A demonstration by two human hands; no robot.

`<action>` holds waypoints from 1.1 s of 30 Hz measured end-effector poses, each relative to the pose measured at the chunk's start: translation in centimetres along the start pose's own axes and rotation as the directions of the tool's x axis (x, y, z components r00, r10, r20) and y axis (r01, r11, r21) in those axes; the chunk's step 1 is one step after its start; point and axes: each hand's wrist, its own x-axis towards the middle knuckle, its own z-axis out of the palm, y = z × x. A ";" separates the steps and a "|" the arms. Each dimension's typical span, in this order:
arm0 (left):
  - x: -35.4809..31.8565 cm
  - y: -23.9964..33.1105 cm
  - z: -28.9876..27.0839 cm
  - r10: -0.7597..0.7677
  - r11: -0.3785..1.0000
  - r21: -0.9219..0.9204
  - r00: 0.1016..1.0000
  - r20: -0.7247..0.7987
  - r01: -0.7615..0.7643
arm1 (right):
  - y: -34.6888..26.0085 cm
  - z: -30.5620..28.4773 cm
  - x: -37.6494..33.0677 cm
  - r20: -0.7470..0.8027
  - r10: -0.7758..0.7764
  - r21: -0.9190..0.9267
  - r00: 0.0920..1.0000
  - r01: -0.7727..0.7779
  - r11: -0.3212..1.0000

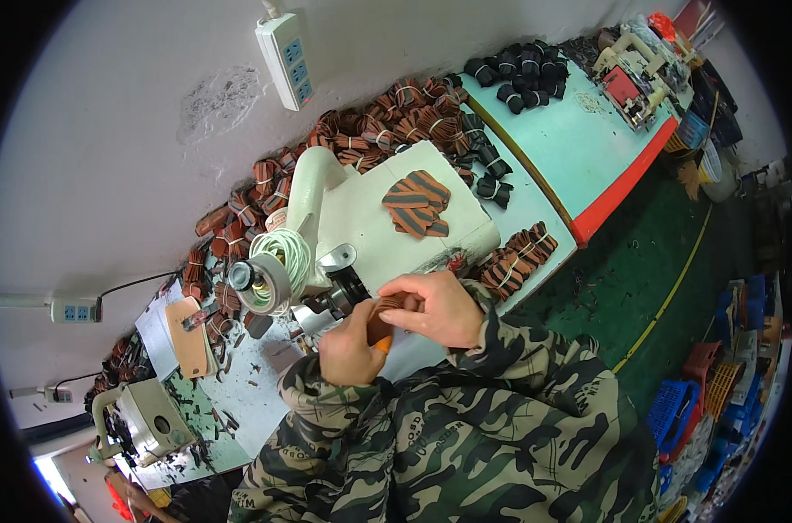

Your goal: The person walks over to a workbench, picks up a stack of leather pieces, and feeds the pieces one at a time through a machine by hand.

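Both my hands meet in front of a cream bench machine. My left hand is closed round a small stack of brown strips, with something orange showing beside its fingers; its kind I cannot make out. The fingers of my right hand are closed on the upper side of the same stack. Just left of the hands is the machine's dark metal head. Loose brown-and-grey striped strips lie on the machine's flat top, beyond my right hand.
Tied brown bundles pile along the wall. Other striped bundles lie at the table's right edge, black bundles farther back. Coiled white cord hangs on the machine. A second machine stands left, plastic crates right.
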 end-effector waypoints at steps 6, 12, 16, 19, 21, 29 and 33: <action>-0.9 -2.0 -2.2 -0.063 0.991 0.122 0.997 0.052 0.057 | 1.3 4.9 -0.5 -0.103 -0.183 -0.350 0.978 0.137 0.927; -2.3 -1.9 -7.0 -0.167 0.332 -0.657 0.728 0.665 0.677 | -0.2 3.5 0.6 0.026 0.052 0.173 0.998 -0.056 0.983; -3.2 -4.6 -4.5 -0.265 0.246 -0.775 0.810 0.523 0.581 | -0.3 4.9 1.0 0.100 0.074 0.184 0.992 -0.091 0.979; -2.8 -3.2 -4.2 -0.346 0.246 -0.809 0.828 0.441 0.534 | 0.5 5.8 1.6 0.092 0.102 0.186 0.990 -0.118 0.975; -3.0 -3.9 -4.4 -0.324 0.293 -0.788 0.832 0.451 0.541 | 1.0 6.4 1.8 0.076 0.096 0.186 0.992 -0.109 0.976; -2.7 -5.5 -5.3 -0.341 0.314 -0.716 0.778 0.528 0.624 | 2.4 7.1 2.7 0.122 0.172 0.188 0.977 -0.193 0.963; -1.6 -5.7 -7.2 -0.325 0.202 -0.636 0.663 0.674 0.745 | 2.5 6.7 3.5 0.248 0.235 0.136 0.940 -0.274 0.952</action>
